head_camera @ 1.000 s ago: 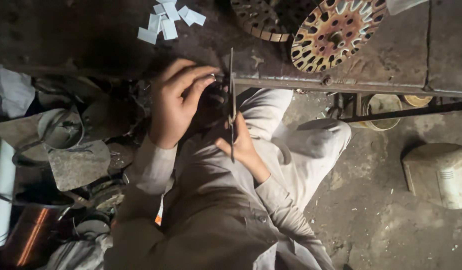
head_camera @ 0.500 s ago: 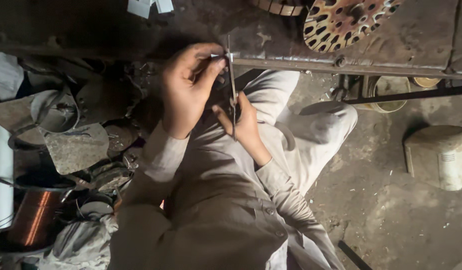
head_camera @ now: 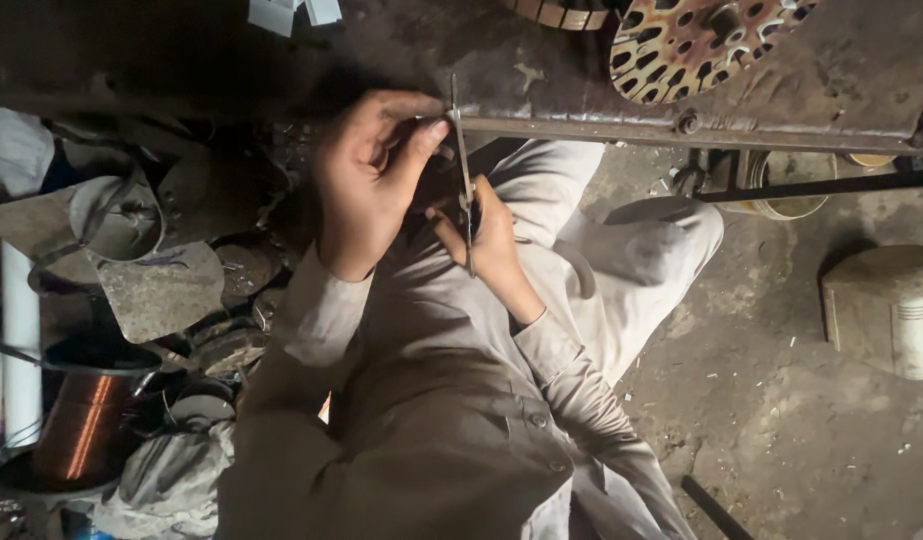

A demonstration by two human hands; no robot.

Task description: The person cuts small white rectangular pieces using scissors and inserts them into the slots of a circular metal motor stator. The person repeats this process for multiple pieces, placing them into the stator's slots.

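Left hand [head_camera: 367,180] — fingers pinching top of thin metal strip [head_camera: 464,170] | Right hand [head_camera: 487,240] — fingers curled round strip's lower end | Strip upright, over lap, beside rusty table edge [head_camera: 682,130] | Copper wire spool [head_camera: 77,425] at left

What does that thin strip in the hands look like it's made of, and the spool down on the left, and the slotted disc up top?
Strip: thin, grey, straight-edged, probably bare metal, pinched by the left hand and right hand. Spool: shiny orange-brown turns, likely copper wire. Disc: rigid, brownish mottled face with punched slots, seemingly rusted steel.
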